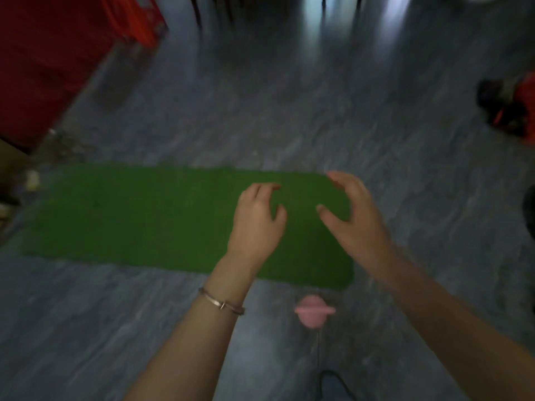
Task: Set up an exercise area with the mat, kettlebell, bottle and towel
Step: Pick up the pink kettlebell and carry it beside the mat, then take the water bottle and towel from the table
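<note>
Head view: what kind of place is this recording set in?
Probably an indoor room with open floor space, though the frame is blurred. A green mat lies flat on grey stone-like flooring, and dark furniture legs stand at the far edge beside something red.

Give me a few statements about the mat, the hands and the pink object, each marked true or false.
1. The green mat lies unrolled flat on the grey floor. True.
2. The left hand grips a kettlebell. False: it is open and holds nothing.
3. A bracelet is on the left wrist. True.
4. The small pink object rests on the mat. False: it shows just off the mat's near edge, too blurred to identify.
5. The right hand is open, fingers spread. True.
</note>
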Action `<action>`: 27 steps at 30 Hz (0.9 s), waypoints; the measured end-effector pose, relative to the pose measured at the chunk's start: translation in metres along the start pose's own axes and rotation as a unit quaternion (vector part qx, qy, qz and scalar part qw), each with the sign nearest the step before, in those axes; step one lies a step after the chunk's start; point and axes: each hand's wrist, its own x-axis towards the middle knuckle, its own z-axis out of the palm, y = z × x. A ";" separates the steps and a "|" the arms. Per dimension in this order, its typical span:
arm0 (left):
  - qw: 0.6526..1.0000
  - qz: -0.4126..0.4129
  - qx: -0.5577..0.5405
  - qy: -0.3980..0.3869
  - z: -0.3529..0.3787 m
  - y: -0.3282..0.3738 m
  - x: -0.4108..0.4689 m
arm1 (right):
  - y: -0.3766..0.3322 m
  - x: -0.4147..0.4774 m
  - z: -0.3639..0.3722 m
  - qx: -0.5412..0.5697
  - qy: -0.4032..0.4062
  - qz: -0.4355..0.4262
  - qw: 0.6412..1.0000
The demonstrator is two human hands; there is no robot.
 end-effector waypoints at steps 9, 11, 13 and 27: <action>0.977 -0.004 0.000 0.212 -0.342 0.138 -0.052 | -0.336 0.047 -0.065 0.201 -0.011 -0.153 0.967; 0.967 -0.022 -0.007 0.252 -0.399 0.158 -0.082 | -0.391 0.041 -0.065 0.253 -0.044 -0.164 0.952; 0.951 -0.050 -0.013 0.304 -0.446 0.173 -0.121 | -0.440 0.028 -0.063 0.289 -0.095 -0.179 0.936; 0.694 -0.257 0.023 0.673 -0.579 0.183 -0.492 | -0.688 -0.218 0.051 0.424 -0.485 -0.281 0.711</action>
